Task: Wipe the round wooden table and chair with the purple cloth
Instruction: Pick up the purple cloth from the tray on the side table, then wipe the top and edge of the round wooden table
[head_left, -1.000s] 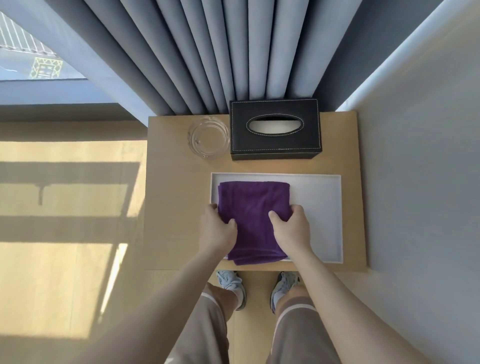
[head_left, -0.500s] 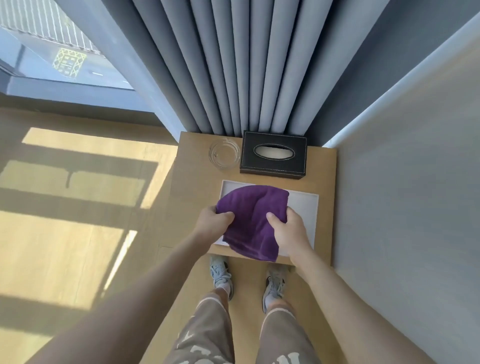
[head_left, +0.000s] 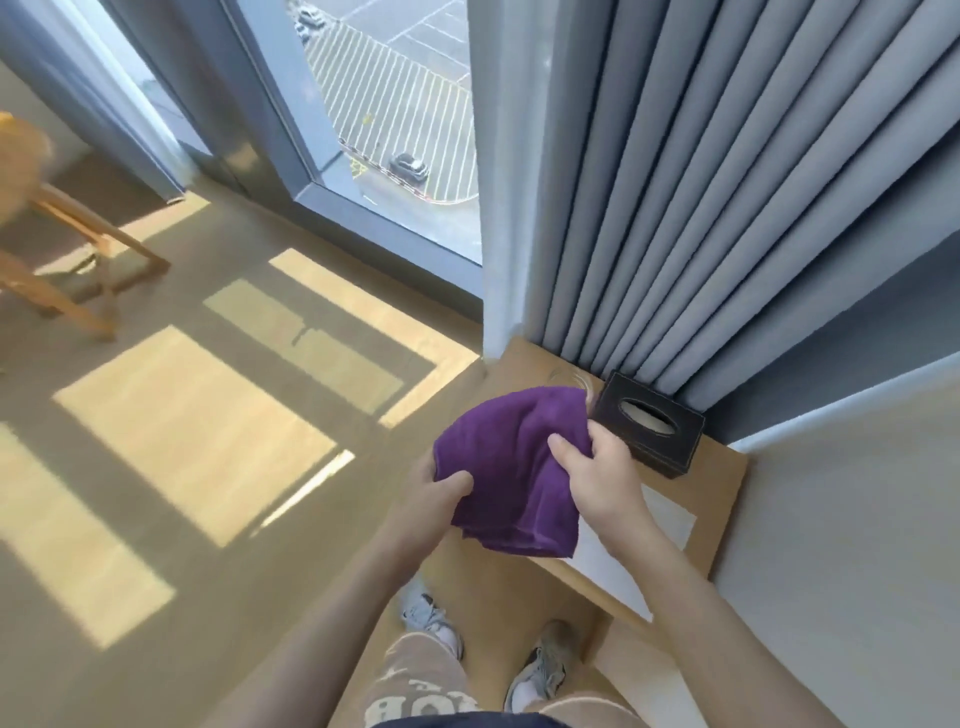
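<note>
Above the small wooden side table (head_left: 719, 499) by the grey curtain (head_left: 701, 182), you hold the purple cloth (head_left: 511, 467) bunched between both hands. Your left hand (head_left: 434, 499) pinches its lower left edge, and your right hand (head_left: 597, 467) grips its right side beside the black tissue box (head_left: 652, 428).

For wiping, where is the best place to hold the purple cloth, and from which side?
Grip the folded purple cloth by its two side edges, fingers from below and thumbs on top, as the left hand and right hand do now. Its loose lower folds droop, so support from both sides probably keeps it bunched.
</note>
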